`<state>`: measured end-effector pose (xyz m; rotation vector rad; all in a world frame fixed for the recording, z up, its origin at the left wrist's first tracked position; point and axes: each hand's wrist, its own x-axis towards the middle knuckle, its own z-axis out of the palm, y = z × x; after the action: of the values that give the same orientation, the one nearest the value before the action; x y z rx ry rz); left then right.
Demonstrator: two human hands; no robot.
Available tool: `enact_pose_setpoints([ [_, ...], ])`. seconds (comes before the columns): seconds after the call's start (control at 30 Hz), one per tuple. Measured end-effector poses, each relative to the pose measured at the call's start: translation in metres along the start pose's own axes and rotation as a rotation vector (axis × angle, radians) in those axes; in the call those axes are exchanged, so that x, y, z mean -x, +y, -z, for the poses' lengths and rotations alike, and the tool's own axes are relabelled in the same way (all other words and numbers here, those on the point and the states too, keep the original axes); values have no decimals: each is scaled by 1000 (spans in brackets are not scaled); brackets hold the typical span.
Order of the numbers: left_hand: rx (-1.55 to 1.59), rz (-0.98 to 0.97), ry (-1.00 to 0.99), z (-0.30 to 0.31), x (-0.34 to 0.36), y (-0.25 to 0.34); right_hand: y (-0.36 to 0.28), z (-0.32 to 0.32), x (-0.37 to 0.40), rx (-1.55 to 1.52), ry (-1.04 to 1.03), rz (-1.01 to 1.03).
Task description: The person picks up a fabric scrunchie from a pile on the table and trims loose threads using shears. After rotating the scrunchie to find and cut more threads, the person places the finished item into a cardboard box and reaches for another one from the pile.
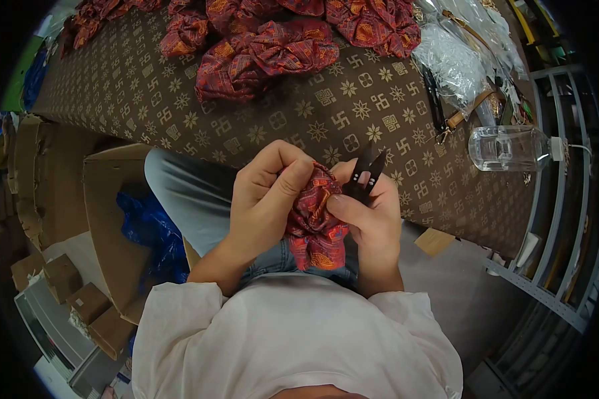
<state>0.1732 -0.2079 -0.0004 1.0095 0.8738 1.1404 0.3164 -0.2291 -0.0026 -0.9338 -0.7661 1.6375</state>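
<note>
Item, one red patterned cloth piece (317, 213), gathered and creased: I have it between my two hands, at the near edge of the bench (273, 133) as seen in the head view. Its long axis runs roughly away from the body, the looser end towards the white shirt (299, 332). It lies to the right of the left hand (263, 199) and to the left of the right hand (374, 223), touching both; neither is clearly nearer.

Item, left hand: thumb and bent forefinger together, clamped on the cloth's far left part.

Item, right hand: closed, thumb pressed on the cloth's right side, some fingers hidden behind. It also carries black thread snips (364, 178), blades slightly apart, tips pointing away from the body, beside the cloth and not visibly touching it.

Item, red patterned bundles (266, 56), several, along the bench's far edge, well apart from my hands.

Item, clear bottle (509, 148), on its side near the bench's right edge.

Item, clear plastic packaging (449, 63), at the far right corner, with a black strap (434, 100) beside it.

Item, cardboard box (113, 219), left of the legs, blue plastic (154, 233) inside.
</note>
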Motion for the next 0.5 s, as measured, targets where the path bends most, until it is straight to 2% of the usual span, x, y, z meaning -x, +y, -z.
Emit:
enact_pose_setpoints([
  [0.07, 188, 22, -110, -1, 1, -1, 9, 5, -3, -117, -82, 58],
  [0.1, 188, 21, -107, -2, 1, -2, 13, 7, -5, -235, -163, 116],
  [0.2, 233, 13, -146, -3, 1, -6, 19, 11, -11, -285, -239, 190],
  [0.3, 310, 17, -184, -3, 0, -9, 18, 16, -13, -316, -304, 155],
  [0.43, 343, 71, -210, 1, -5, -9, 14, 14, -12, -259, -243, 173],
  [0.5, 300, 85, -210, 3, -10, -3, 6, 14, -12, 27, -119, 219],
])
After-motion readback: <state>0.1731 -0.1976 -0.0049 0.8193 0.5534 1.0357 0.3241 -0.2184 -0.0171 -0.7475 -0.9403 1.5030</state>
